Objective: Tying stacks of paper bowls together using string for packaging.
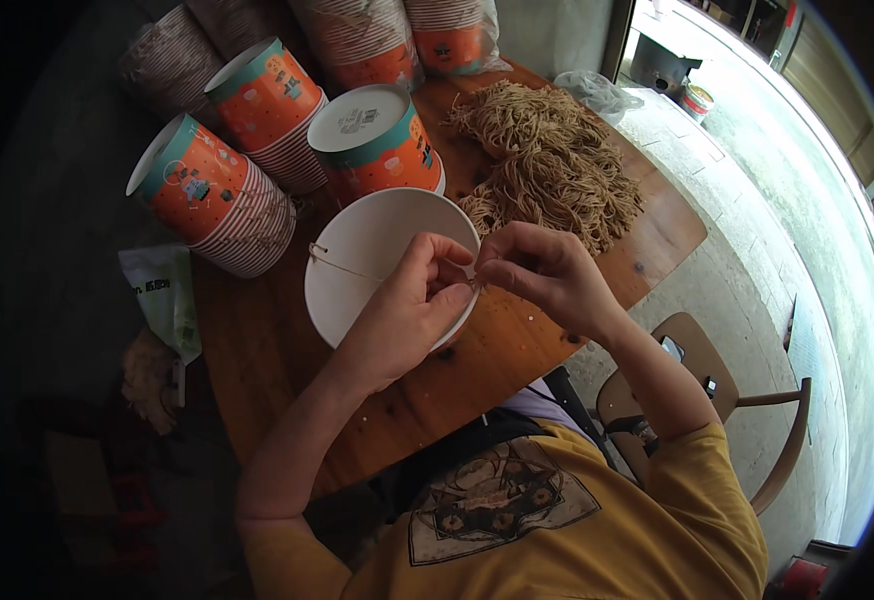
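A white paper bucket (362,225) stands on the wooden table in front of me, its open mouth tilted toward me. A thin tan cord (352,268) loops through its left rim and runs across the mouth to the right rim. At that right rim my left hand (419,300) has its fingers curled and pinched on the cord. My right hand (547,275) meets it there, thumb and forefinger pressed together on the cord's end. The fingers partly hide the cord end and the rim beneath them. Just beyond my right hand lies a large heap of tan cords (557,160).
Upside-down stacks of orange paper buckets (222,190) stand at the table's (657,240) far left, with plastic-wrapped stacks (352,40) behind. A green-white packet (162,290) hangs by the left edge. A chair (687,345) with a phone stands at the right.
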A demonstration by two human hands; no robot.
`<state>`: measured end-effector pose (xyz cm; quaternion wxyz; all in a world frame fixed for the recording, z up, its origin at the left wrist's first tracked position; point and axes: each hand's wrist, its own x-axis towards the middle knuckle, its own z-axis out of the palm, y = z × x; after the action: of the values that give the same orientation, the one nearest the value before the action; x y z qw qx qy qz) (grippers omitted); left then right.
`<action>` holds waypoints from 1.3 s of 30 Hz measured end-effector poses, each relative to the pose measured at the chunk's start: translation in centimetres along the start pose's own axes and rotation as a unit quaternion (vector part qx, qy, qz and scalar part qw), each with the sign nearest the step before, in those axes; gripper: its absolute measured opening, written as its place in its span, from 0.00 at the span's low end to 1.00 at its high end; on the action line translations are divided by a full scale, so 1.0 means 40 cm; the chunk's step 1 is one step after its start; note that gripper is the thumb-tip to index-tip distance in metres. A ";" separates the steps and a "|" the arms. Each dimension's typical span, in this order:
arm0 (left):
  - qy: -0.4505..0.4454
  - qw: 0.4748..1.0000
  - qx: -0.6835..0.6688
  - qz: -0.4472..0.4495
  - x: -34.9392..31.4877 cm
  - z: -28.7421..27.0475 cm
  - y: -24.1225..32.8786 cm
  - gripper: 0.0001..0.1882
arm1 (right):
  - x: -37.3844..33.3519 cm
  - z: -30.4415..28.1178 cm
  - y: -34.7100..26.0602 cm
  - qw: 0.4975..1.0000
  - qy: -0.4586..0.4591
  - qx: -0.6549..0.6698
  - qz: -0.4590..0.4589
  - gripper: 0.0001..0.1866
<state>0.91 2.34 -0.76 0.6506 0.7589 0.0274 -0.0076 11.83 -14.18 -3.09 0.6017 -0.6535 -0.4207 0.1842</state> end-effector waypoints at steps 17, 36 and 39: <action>-0.007 1.000 0.010 0.025 -0.005 -0.006 0.003 0.08 | -0.011 -0.009 0.017 0.972 -0.069 0.223 0.034 0.06; 0.143 0.889 0.375 0.219 -0.108 0.061 0.040 0.12 | -0.023 0.030 -0.106 0.984 -0.062 -0.072 -0.150 0.07; 0.177 0.866 0.402 0.238 -0.125 0.068 0.005 0.09 | -0.032 0.050 -0.127 0.954 -0.042 -0.177 -0.239 0.09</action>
<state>-4.02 -0.55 -0.75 0.2557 0.9268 -0.0449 0.2715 7.93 -14.30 0.94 0.4844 -0.6215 -0.6155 -0.0151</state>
